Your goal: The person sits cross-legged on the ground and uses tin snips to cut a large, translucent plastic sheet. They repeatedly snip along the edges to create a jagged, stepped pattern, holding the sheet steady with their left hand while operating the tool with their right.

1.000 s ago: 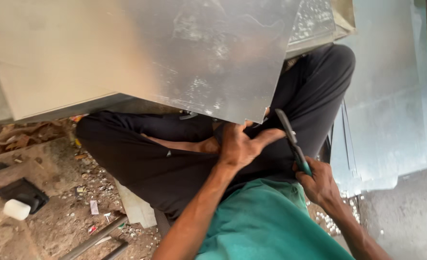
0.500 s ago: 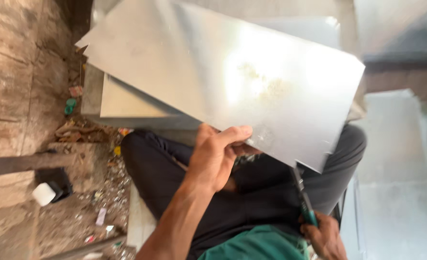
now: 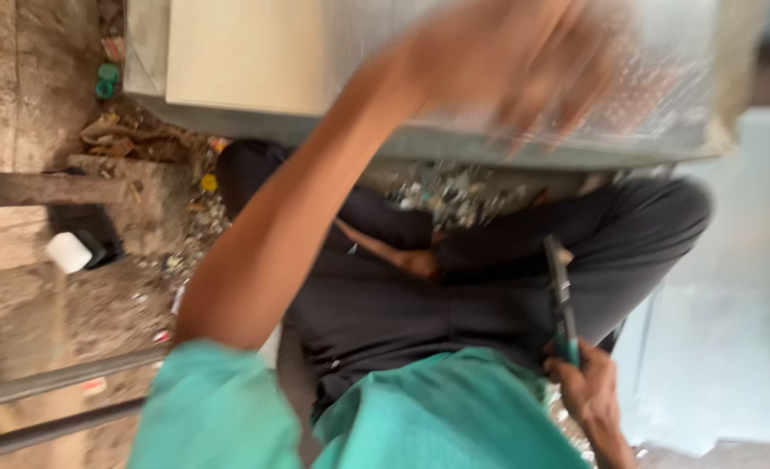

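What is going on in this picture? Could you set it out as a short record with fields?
Setting: a person sits on a littered floor, legs in dark trousers, seen from their own head camera
Left hand: the left hand, blurred, is raised against a shiny metal sheet; whether it grips the sheet cannot be told
Right hand: the right hand holds green-handled snips, blades pointing up, apart from the sheet
Clothing: green shirt
Nearby: more pale sheets lie at the right; metal bars at lower left
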